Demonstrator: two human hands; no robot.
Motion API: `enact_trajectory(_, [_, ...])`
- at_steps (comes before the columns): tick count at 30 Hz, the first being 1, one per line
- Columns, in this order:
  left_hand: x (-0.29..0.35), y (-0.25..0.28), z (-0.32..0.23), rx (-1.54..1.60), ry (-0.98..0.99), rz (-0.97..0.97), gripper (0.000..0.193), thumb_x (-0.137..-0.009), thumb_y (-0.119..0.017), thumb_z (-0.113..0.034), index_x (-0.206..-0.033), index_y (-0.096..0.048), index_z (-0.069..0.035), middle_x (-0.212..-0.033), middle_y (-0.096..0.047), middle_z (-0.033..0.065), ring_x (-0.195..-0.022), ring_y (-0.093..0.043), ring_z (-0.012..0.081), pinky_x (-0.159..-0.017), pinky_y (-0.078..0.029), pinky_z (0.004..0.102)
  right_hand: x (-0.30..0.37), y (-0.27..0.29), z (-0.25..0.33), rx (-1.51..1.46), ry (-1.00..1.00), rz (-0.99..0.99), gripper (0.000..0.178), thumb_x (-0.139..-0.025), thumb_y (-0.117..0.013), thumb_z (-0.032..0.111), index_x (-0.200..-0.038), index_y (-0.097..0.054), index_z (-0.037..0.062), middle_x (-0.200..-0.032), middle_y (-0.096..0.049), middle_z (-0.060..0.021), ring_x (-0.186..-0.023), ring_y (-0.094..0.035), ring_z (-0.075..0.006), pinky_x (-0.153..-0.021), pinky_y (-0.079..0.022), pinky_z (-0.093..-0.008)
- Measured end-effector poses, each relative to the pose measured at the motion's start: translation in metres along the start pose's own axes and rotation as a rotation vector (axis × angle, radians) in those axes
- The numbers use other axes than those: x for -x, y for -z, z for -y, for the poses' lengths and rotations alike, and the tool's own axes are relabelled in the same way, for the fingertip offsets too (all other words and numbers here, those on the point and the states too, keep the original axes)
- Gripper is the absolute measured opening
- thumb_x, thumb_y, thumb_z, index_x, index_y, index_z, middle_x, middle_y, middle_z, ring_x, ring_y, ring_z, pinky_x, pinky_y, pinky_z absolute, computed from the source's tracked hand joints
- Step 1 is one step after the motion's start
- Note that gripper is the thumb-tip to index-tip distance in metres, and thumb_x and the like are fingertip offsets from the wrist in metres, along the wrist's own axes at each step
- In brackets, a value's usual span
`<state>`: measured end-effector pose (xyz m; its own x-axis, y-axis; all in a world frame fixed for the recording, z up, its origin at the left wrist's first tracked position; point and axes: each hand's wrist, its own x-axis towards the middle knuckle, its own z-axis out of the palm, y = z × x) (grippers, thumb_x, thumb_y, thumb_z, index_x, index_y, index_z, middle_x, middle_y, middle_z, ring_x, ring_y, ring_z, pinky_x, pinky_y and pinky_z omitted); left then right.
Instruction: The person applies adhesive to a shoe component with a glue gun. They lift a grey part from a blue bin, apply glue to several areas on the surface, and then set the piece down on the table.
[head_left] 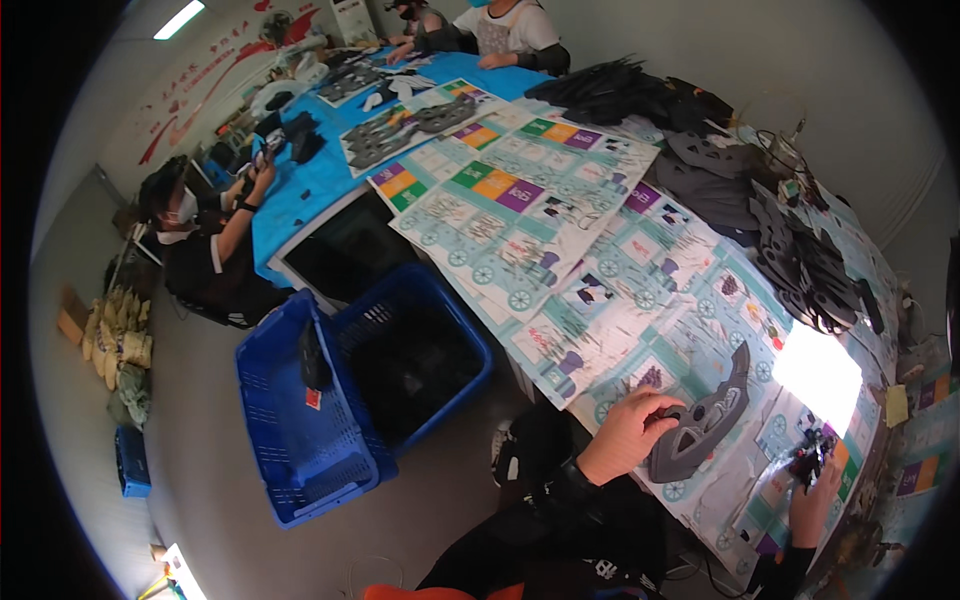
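Observation:
My left hand is closed on the upper left edge of a grey molded piece with cutouts and a pointed far end. It looks like a foam shoe part and is tilted over the table's near edge. Further right, my right hand has its fingertips drawn together at a small heap of dark parts. What those fingers hold, if anything, is hidden among the parts. A bright patch of light falls on the table just beyond the heap.
Printed sheets cover the table. Grey pieces lie piled along its right side, black ones further back. Two blue crates stand left of the table, one leaning. A person sits at left; others work at the far end.

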<state>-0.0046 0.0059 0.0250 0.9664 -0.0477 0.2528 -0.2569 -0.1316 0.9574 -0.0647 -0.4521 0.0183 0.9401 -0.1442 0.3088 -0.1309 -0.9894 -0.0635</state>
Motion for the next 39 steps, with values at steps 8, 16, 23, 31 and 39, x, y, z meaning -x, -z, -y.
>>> enact_trajectory(8, [-0.012,0.094,-0.016,0.062,0.154,-0.172,0.027,-0.105,-0.067,-0.008,-0.132,-0.064,-0.006,-0.094,-0.069,0.0008,-0.080,-0.061,0.0063,-0.071,-0.050,0.0244,0.068,0.063,0.126,-0.221,0.032,-0.177,0.029,-0.092,-0.068,0.008,-0.120,-0.067,-0.0001,-0.121,-0.063,-0.0231,-0.115,-0.057,-0.0461,-0.104,-0.043,-0.0592])
enact_trajectory(16, [-0.037,0.250,0.026,-0.006,0.138,-0.486,0.027,-0.106,-0.067,-0.017,-0.131,-0.066,-0.010,-0.089,-0.069,-0.0010,-0.071,-0.062,0.0065,-0.059,-0.050,0.0257,0.110,0.030,0.124,-0.285,0.067,-0.291,0.039,-0.105,-0.065,0.038,-0.120,-0.069,0.0018,-0.124,-0.065,-0.0214,-0.119,-0.058,-0.0433,-0.106,-0.044,-0.0579])
enact_trajectory(23, [-0.041,0.366,0.072,0.417,0.062,-0.811,0.028,-0.107,-0.068,-0.022,-0.131,-0.063,-0.009,-0.097,-0.074,0.0049,-0.078,-0.070,0.0134,-0.064,-0.054,0.0276,0.107,0.024,0.132,-0.235,0.066,-0.376,0.037,-0.105,-0.066,0.036,-0.109,-0.071,-0.0011,-0.113,-0.067,-0.0232,-0.111,-0.060,-0.0452,-0.102,-0.045,-0.0580])
enact_trajectory(31, [-0.081,0.598,0.115,0.332,-0.119,-1.158,0.038,-0.104,-0.072,-0.032,-0.127,-0.059,-0.005,-0.093,-0.069,0.0096,-0.067,-0.067,0.0191,-0.050,-0.051,0.0313,0.108,0.032,0.140,-0.095,0.035,-0.323,0.029,-0.104,-0.066,0.028,-0.113,-0.071,0.0017,-0.118,-0.067,-0.0219,-0.114,-0.061,-0.0441,-0.103,-0.047,-0.0554])
enact_trajectory(39, [-0.105,0.680,0.027,0.605,0.167,-1.002,0.069,-0.110,-0.050,-0.056,-0.136,-0.045,0.008,-0.122,-0.068,0.0332,-0.081,-0.074,0.0409,-0.053,-0.055,0.0357,0.115,0.027,0.131,-0.052,-0.052,-0.278,0.030,-0.105,-0.064,0.031,-0.114,-0.071,0.0035,-0.119,-0.067,-0.0206,-0.116,-0.061,-0.0428,-0.102,-0.048,-0.0537])
